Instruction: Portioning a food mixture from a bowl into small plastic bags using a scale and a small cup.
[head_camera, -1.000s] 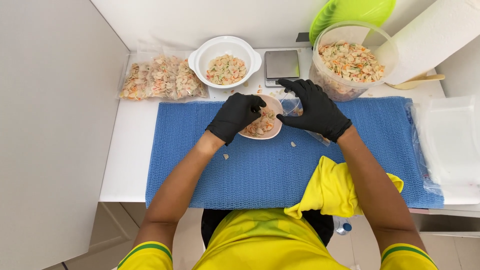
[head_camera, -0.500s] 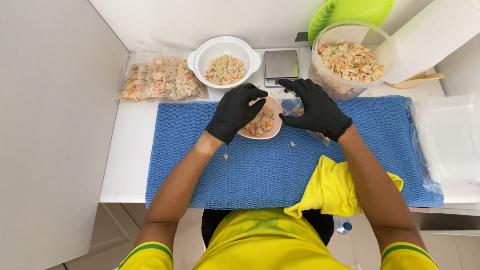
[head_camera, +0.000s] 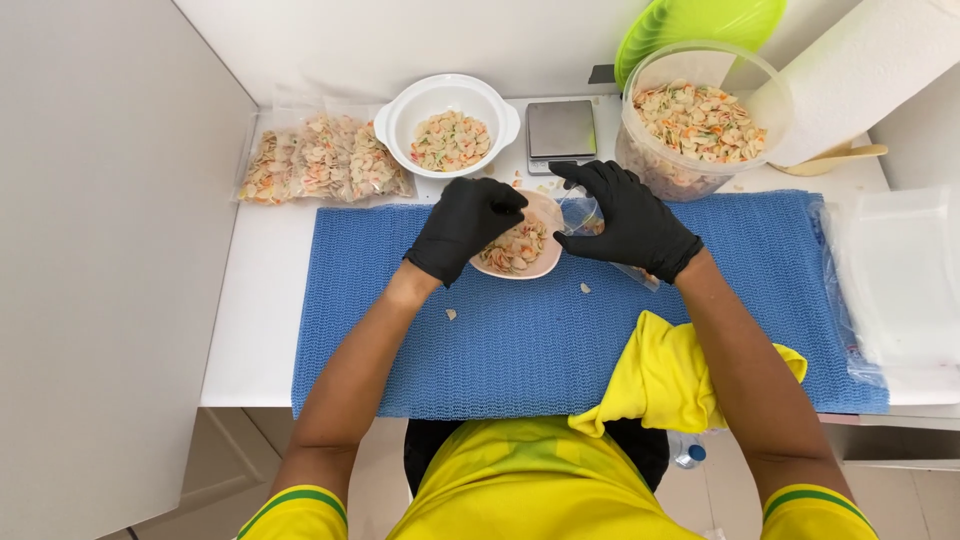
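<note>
My left hand (head_camera: 462, 228), in a black glove, curls over the left rim of a small pale pink bowl (head_camera: 530, 262) holding coloured shell pasta. The bowl rests on a blue mesh mat (head_camera: 520, 350). My right hand (head_camera: 628, 218), also gloved in black, pinches a small clear plastic bag (head_camera: 583, 213) right against the bowl's right rim. Two loose pasta pieces (head_camera: 452, 314) lie on the mat below the bowl.
At the back stand a white bowl of pasta (head_camera: 448, 125), filled pasta bags (head_camera: 320, 160), a small scale (head_camera: 561, 128), a large clear tub of pasta (head_camera: 695, 125) and a paper towel roll (head_camera: 860, 75). Empty clear bags (head_camera: 900, 270) lie right; a yellow cloth (head_camera: 670, 375) hangs at the front.
My left hand has crept slightly up along the bowl's rim. My right hand with the bag has stayed almost still next to the bowl.
</note>
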